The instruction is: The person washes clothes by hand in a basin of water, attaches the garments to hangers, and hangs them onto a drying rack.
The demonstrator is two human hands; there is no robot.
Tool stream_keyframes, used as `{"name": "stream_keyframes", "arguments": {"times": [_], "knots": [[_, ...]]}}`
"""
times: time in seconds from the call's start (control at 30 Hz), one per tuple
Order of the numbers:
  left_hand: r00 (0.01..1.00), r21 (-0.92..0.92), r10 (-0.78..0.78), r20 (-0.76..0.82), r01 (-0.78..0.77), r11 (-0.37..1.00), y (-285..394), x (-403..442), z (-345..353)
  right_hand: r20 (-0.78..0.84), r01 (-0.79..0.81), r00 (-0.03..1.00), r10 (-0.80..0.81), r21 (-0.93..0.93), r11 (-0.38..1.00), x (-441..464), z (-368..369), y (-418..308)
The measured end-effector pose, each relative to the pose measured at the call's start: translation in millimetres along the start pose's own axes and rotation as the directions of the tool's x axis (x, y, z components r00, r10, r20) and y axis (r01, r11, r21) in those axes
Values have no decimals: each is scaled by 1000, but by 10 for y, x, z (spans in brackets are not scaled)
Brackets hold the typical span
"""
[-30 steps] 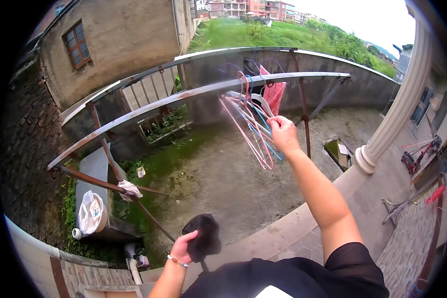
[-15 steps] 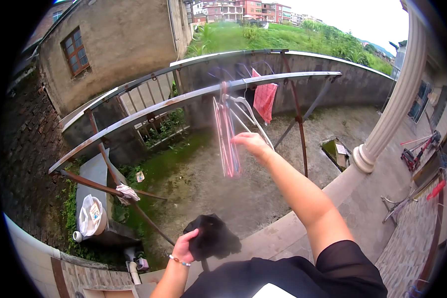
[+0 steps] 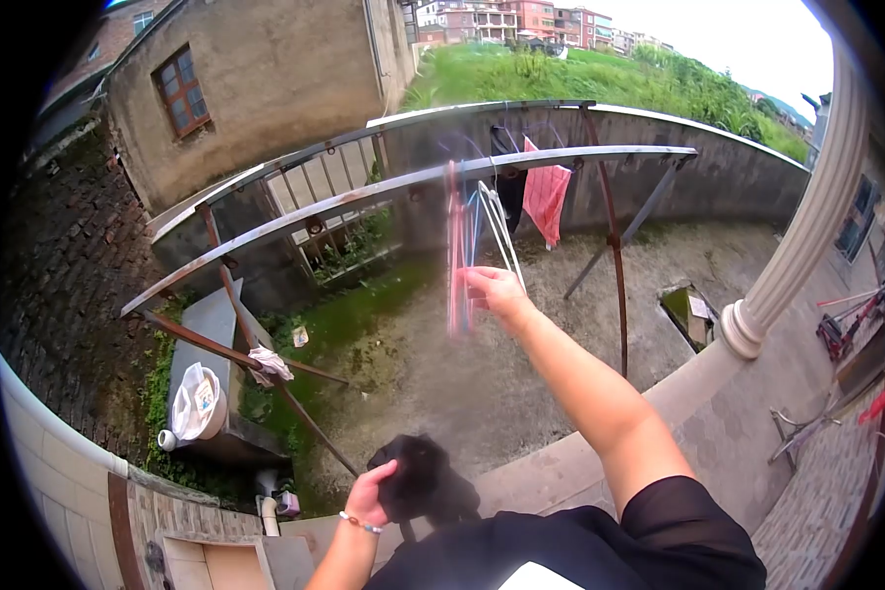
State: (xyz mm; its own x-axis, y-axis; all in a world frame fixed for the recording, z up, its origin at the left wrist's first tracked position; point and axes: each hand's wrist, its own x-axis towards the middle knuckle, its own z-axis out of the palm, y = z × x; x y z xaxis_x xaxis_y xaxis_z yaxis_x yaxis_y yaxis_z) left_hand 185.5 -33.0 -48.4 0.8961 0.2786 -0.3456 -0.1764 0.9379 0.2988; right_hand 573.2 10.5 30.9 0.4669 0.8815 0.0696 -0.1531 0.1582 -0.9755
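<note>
My left hand (image 3: 369, 495), low in view with a beaded bracelet at the wrist, grips a bunched piece of black cloth (image 3: 410, 477). Ahead, my right hand (image 3: 494, 292) is raised at the lower part of several hangers. Pink hangers (image 3: 457, 251), blurred by motion, and a blue one hang from the metal rail (image 3: 364, 191). A white hanger (image 3: 501, 231) hangs just right of them. The right fingers are bent at the hangers, but their exact hold is blurred. Behind the rail hang a red-pink cloth (image 3: 545, 200) and a dark cloth (image 3: 508, 177).
Rusty poles (image 3: 615, 241) hold up the rail. A crumpled cloth (image 3: 269, 365) is tied on the left pole. A white bucket (image 3: 203, 403) with a bag sits on a concrete slab at left. A fluted column (image 3: 801, 206) stands at right, beyond a raised ledge.
My right hand has moved left and slightly down from the hangers' right side. The pink hangers have swung left and now look nearly edge-on. The left hand still holds the black cloth.
</note>
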Motion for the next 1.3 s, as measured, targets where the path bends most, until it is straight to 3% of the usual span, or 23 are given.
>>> {"name": "stream_keyframes", "arguments": {"times": [0.07,0.2,0.3,0.4,0.5,0.6,0.63,0.73,0.93,1.07,1.13,1.3], "knots": [[1000,31,20,-15,-19,999,-42,-8,24,-52,-16,999,15,-19,1000,-17,20,1],[999,46,37,-21,-36,998,-86,-47,92,-105,199,973,-207,-75,977,-123,93,-115],[999,52,47,-25,-45,998,-94,-62,105,-229,280,902,-367,-337,899,-62,58,-98],[998,51,43,-48,-40,998,-115,-57,99,-239,382,803,-546,-497,779,-68,39,-182],[999,51,24,-42,-22,998,-126,-36,164,-221,451,780,-586,-452,770,-226,104,-419],[999,65,24,-43,-21,998,-132,6,237,-245,425,787,-566,-450,785,-334,35,-518],[999,62,21,-38,-18,998,-133,33,242,-232,351,833,-503,-480,804,-439,-38,-549],[1000,34,-20,-5,20,999,-120,178,154,-223,218,940,-259,-195,956,-1197,-106,-766],[991,172,-20,-134,43,984,-23,417,455,-115,158,979,-167,-84,984,-2404,-869,-870],[982,203,19,-190,20,979,44,595,585,-170,80,982,-77,8,997,-3147,-1560,-1062],[981,283,68,-184,-13,959,35,649,714,-66,71,996,-65,91,993,-3484,-1893,-1079],[967,575,202,-156,-77,815,-73,736,1010,64,-127,990,126,21,992,-3833,-2045,-1072]]}}
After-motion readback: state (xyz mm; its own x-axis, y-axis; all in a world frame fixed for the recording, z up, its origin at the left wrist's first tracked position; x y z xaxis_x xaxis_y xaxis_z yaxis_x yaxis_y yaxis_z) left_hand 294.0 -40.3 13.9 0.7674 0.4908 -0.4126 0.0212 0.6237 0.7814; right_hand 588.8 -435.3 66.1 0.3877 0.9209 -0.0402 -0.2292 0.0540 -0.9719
